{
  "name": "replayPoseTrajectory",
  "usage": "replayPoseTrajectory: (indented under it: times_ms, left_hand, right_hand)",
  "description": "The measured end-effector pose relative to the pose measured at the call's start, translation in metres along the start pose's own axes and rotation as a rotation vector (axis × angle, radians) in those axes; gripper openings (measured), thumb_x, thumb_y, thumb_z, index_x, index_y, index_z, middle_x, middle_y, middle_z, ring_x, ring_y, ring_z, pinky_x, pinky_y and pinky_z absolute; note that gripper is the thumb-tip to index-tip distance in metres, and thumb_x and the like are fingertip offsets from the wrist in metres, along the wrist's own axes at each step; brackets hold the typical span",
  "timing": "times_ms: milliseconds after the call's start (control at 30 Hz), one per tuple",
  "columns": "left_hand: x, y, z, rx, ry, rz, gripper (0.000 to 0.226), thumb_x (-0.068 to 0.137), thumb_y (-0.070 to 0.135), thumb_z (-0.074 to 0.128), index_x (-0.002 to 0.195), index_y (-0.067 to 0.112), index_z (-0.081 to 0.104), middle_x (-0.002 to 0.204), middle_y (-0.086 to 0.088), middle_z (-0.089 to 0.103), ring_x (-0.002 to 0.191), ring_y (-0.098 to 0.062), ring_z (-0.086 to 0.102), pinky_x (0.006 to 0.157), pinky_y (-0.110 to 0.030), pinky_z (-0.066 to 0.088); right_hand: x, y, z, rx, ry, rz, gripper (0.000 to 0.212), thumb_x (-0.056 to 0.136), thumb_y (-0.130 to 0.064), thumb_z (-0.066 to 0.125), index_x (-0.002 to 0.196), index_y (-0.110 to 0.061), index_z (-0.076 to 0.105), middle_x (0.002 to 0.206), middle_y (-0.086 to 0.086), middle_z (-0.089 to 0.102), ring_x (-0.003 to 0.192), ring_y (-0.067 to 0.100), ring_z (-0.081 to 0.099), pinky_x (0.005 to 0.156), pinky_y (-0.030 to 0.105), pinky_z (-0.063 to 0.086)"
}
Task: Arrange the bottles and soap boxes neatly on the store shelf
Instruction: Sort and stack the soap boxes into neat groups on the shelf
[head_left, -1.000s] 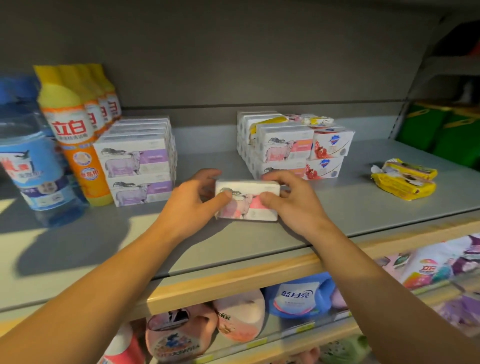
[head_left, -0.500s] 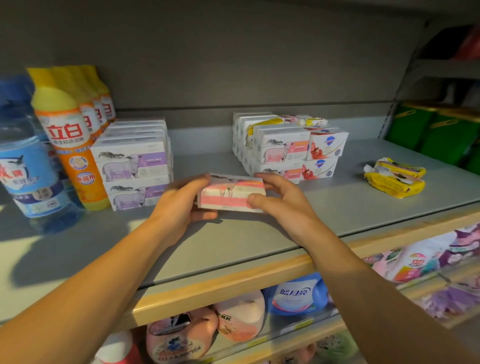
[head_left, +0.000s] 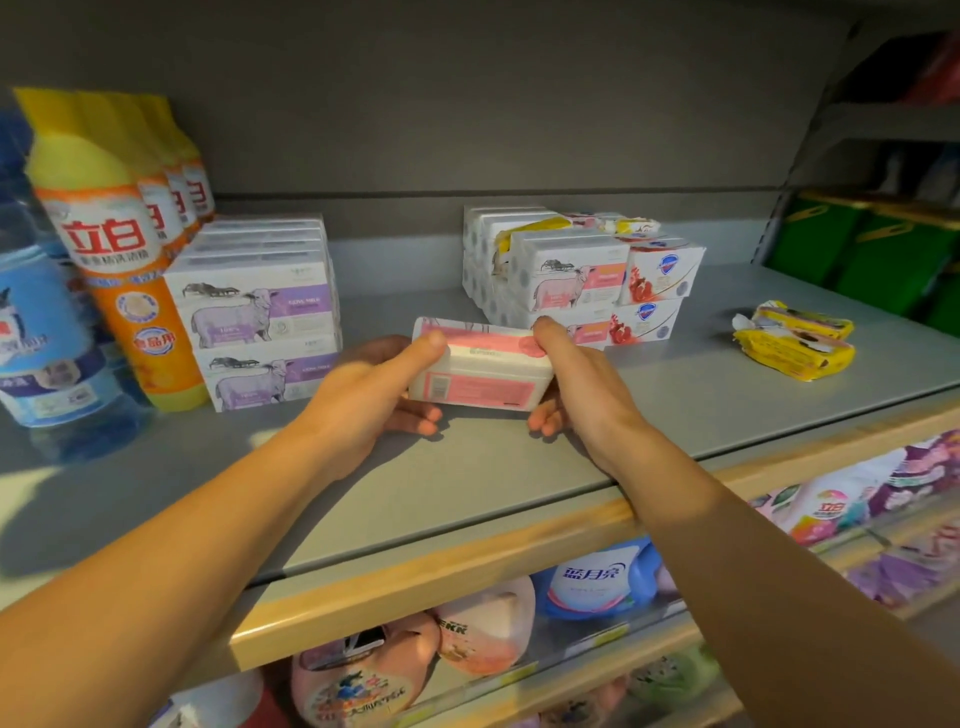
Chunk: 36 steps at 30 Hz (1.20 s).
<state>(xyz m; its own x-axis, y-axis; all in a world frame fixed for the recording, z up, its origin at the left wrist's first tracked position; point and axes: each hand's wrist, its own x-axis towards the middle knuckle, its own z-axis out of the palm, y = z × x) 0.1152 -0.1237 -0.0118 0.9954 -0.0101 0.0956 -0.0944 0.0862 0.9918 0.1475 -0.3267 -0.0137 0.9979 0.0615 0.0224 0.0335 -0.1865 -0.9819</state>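
A pink and white soap box (head_left: 480, 370) is held just above the grey shelf (head_left: 467, 483), tilted so its barcode side faces me. My left hand (head_left: 363, 400) grips its left end, thumb on top. My right hand (head_left: 576, 384) grips its right end. Behind it stands a stack of pink and red soap boxes (head_left: 582, 280). To the left is a stack of purple soap boxes (head_left: 260, 312). Orange and yellow bottles (head_left: 111, 244) line up at far left beside a blue bottle (head_left: 41, 332).
Two yellow soap packets (head_left: 795, 340) lie loose on the shelf at right. Green containers (head_left: 872, 254) sit on the neighbouring shelf. The lower shelf holds detergent bottles and pouches (head_left: 597, 577). A wooden strip (head_left: 467, 571) edges the shelf front.
Both hands lifted the pink soap box off the shelf and rotated it, so the sheep picture gave way to its pink top and barcode side.
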Motion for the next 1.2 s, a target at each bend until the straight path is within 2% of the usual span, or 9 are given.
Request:
replayPoseTrajectory:
  times_ms: [200,367,500,600,700,800,967,1100,1200]
  left_hand:
    - [0.003,-0.001,-0.005,0.062,0.106,-0.005,0.051,0.080,0.054,0.069,0.099,0.006,0.069,0.083,-0.020,0.073,0.057,-0.025,0.060,0.049,-0.027,0.053]
    - [0.002,0.001,-0.003,-0.026,0.025,-0.020,0.038,0.084,0.032,0.071,0.113,0.009,0.067,0.096,-0.016,0.070,0.062,-0.020,0.063,0.053,-0.026,0.054]
    - [0.001,-0.002,0.000,-0.100,0.000,-0.069,0.050,0.073,0.035,0.072,0.119,0.017,0.061,0.118,-0.013,0.067,0.097,-0.022,0.070,0.069,-0.032,0.059]
    - [0.005,-0.005,0.001,0.187,0.137,0.044,0.031,0.091,0.032,0.066,0.120,0.025,0.060,0.123,-0.005,0.066,0.106,-0.017,0.066,0.088,-0.035,0.056]
    - [0.007,-0.003,-0.003,0.415,0.213,0.168,0.057,0.085,0.023,0.074,0.138,0.019,0.050,0.128,0.005,0.060,0.111,-0.003,0.058,0.092,-0.017,0.047]
    - [0.002,0.002,-0.001,0.485,0.176,0.246,0.073,0.076,0.016,0.082,0.140,0.018,0.048,0.127,0.003,0.063,0.110,-0.005,0.060,0.096,-0.023,0.049]
    - [-0.015,0.016,0.004,0.681,0.124,0.540,0.070,0.069,0.032,0.077,0.134,0.038,0.053,0.114,0.023,0.065,0.102,-0.003,0.064,0.090,-0.035,0.056]
    - [-0.024,0.017,0.003,0.796,0.093,0.746,0.062,0.072,0.032,0.078,0.131,0.031,0.059,0.112,0.029,0.060,0.098,-0.005,0.064,0.089,-0.027,0.052]
    - [-0.024,0.017,0.000,0.783,0.123,0.690,0.060,0.072,0.031,0.077,0.130,0.031,0.060,0.113,0.021,0.065,0.102,-0.004,0.064,0.092,-0.029,0.052]
  right_hand:
    - [0.000,0.001,-0.002,-0.049,-0.105,-0.050,0.067,0.077,-0.075,0.039,0.095,-0.019,0.071,0.079,0.015,0.074,0.058,0.025,0.066,0.052,0.031,0.050]
    - [0.002,0.004,-0.010,0.153,-0.166,-0.075,0.042,0.077,-0.049,0.066,0.102,-0.016,0.069,0.079,0.009,0.072,0.057,0.019,0.062,0.048,0.028,0.049]
    - [0.004,0.013,-0.015,0.352,-0.217,-0.184,0.047,0.073,-0.016,0.074,0.118,-0.023,0.063,0.109,0.001,0.072,0.101,0.018,0.069,0.076,0.027,0.056]
    - [0.001,0.013,-0.013,0.305,-0.206,-0.263,0.035,0.084,-0.014,0.069,0.118,-0.023,0.062,0.121,0.005,0.066,0.110,0.021,0.066,0.085,0.035,0.056]
    - [-0.001,0.015,-0.012,0.170,-0.183,-0.326,0.044,0.085,0.004,0.066,0.115,-0.029,0.061,0.112,-0.011,0.068,0.094,0.015,0.071,0.075,0.026,0.056]
    - [-0.002,0.017,-0.008,0.068,-0.173,-0.337,0.064,0.078,0.012,0.064,0.125,-0.030,0.053,0.111,-0.017,0.068,0.096,0.011,0.070,0.076,0.022,0.056]
    - [-0.005,0.015,0.001,-0.253,-0.070,-0.506,0.061,0.078,-0.004,0.075,0.131,-0.021,0.053,0.122,0.001,0.059,0.111,0.021,0.059,0.094,0.043,0.051]
    - [-0.007,0.016,0.001,-0.402,-0.006,-0.618,0.044,0.078,-0.021,0.078,0.117,-0.023,0.058,0.110,-0.003,0.062,0.103,0.018,0.059,0.086,0.038,0.052]
    - [-0.008,0.015,0.001,-0.400,0.001,-0.630,0.041,0.079,-0.023,0.078,0.115,-0.025,0.059,0.108,-0.005,0.061,0.102,0.014,0.059,0.081,0.025,0.051]
